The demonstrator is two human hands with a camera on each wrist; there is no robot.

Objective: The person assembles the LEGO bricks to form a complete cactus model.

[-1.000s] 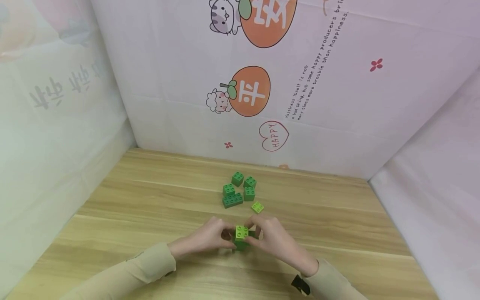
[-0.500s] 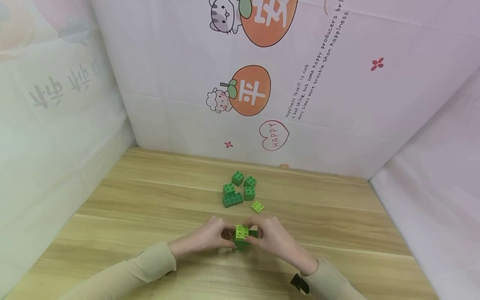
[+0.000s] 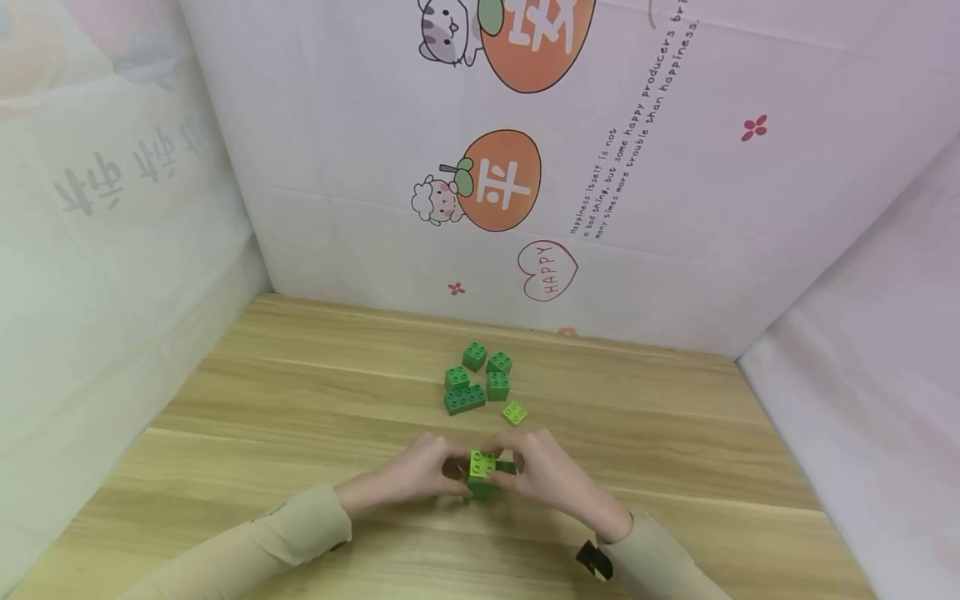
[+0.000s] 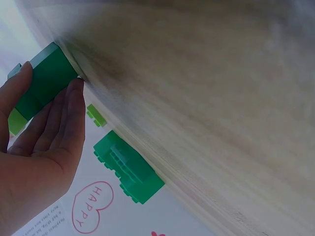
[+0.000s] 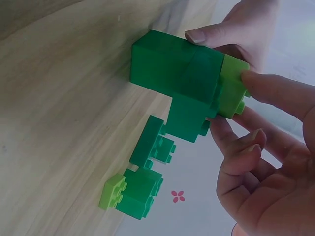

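Left hand (image 3: 416, 473) and right hand (image 3: 547, 473) both pinch the green brick stack (image 3: 481, 475) on the wooden table (image 3: 300, 417); loose green bricks (image 3: 480, 385) lie beyond.

Beige long sleeves (image 3: 285, 533), bare hands (image 3: 420, 475).

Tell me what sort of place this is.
Probably a small tabletop booth set up for recording hand work. A wooden table is walled on three sides by cartoon-printed sheets. Both hands, left hand and right hand, hold a green brick stack near loose green bricks.
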